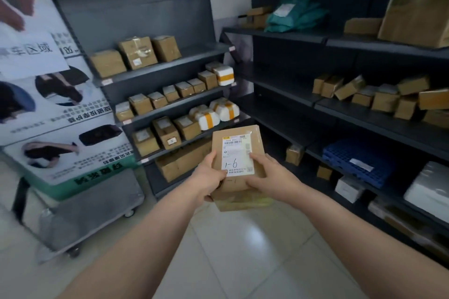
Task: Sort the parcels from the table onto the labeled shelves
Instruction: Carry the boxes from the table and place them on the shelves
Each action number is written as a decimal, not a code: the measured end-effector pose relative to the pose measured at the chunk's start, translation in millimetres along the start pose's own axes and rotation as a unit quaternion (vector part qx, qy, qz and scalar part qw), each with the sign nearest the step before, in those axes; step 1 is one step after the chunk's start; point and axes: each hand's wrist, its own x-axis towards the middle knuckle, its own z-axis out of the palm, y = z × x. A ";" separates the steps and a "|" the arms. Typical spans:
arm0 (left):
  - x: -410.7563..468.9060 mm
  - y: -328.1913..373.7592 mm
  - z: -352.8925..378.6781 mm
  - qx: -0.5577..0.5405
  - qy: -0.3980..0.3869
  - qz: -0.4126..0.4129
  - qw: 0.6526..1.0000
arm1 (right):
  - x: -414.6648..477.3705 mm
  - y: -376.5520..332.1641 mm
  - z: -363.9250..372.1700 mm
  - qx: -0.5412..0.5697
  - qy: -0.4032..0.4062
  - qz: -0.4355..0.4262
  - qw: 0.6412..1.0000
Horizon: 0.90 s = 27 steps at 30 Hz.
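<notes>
Head view, both arms outstretched; left hand (210,177) and right hand (266,176), each grip curled round stacked parcels (237,137)

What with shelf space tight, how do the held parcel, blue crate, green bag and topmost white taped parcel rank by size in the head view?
1. blue crate and held parcel: look alike; the parcel is nearer, so unranked.
2. green bag
3. topmost white taped parcel
</notes>
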 end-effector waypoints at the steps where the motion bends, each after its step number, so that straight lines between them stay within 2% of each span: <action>1: 10.4 3.2 -10.5 -0.005 0.006 0.002 1.000 | 15.9 -8.1 1.6 0.001 -0.004 -0.008 1.000; 7: 83.1 38.6 -56.3 -0.001 0.046 0.005 0.999 | 115.9 -38.6 1.0 0.024 -0.015 -0.053 0.998; 13: 181.1 111.0 -80.4 0.025 0.088 0.029 0.995 | 244.7 -55.0 -30.9 0.052 0.001 -0.108 0.993; 19: 279.9 189.5 -99.7 0.033 0.098 0.040 0.994 | 371.8 -70.2 -78.4 0.079 -0.009 -0.123 0.989; 27: 405.5 255.4 -130.2 0.043 0.127 0.066 0.989 | 516.2 -90.1 -106.0 0.136 0.006 -0.135 0.982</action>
